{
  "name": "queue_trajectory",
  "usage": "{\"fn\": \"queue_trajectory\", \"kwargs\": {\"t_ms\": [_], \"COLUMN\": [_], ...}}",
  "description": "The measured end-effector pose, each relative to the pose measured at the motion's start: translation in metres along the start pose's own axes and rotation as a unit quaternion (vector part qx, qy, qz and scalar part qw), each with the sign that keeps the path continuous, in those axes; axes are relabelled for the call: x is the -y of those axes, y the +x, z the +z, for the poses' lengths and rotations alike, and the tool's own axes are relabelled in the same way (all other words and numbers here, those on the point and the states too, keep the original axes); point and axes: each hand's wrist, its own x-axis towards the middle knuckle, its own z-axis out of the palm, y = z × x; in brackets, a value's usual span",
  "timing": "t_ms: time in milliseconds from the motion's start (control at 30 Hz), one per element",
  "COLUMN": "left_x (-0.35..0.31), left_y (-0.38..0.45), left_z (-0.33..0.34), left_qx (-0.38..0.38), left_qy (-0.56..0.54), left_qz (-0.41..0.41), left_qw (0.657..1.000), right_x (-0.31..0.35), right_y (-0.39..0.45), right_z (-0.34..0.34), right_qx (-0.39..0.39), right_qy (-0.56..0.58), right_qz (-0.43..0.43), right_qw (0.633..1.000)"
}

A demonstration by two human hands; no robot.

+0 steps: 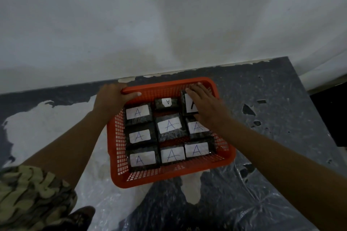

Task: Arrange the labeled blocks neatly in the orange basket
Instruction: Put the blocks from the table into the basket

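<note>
An orange mesh basket (120,157) sits on the table in front of me. Several black blocks with white labels marked "A" fill it in three rows, such as the centre block (170,126). My left hand (110,99) grips the basket's far left rim, thumb over the edge. My right hand (206,105) lies flat, fingers together, on the far right block (188,108), which stands higher than the others and tilted. The hand hides most of that block and part of the one below it (195,127).
The table (272,99) has a dark, worn top with pale patches and crinkled clear plastic at the near side. A white wall rises just behind the basket. My patterned sleeve (28,197) shows at the lower left.
</note>
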Motion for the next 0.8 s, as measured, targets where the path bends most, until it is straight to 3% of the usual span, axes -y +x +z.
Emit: {"fn": "queue_trajectory", "kwargs": {"t_ms": [267,500,800], "left_x": [0.000,0.000,0.001], "left_y": [0.001,0.000,0.001], "left_z": [-0.001,-0.001,0.001], "left_qx": [0.002,-0.004,-0.004], "left_qy": [0.001,-0.002,0.002], "left_qz": [0.001,0.007,0.005], "left_qw": [1.000,1.000,1.000], "right_x": [-0.001,-0.005,0.005], "right_y": [0.006,0.005,0.005], "right_z": [0.012,0.019,0.022], "right_qx": [0.045,0.118,0.087], "right_qy": [-0.016,0.077,0.198], "right_qz": [0.026,0.017,0.062], "right_qw": [0.999,0.990,0.974]}}
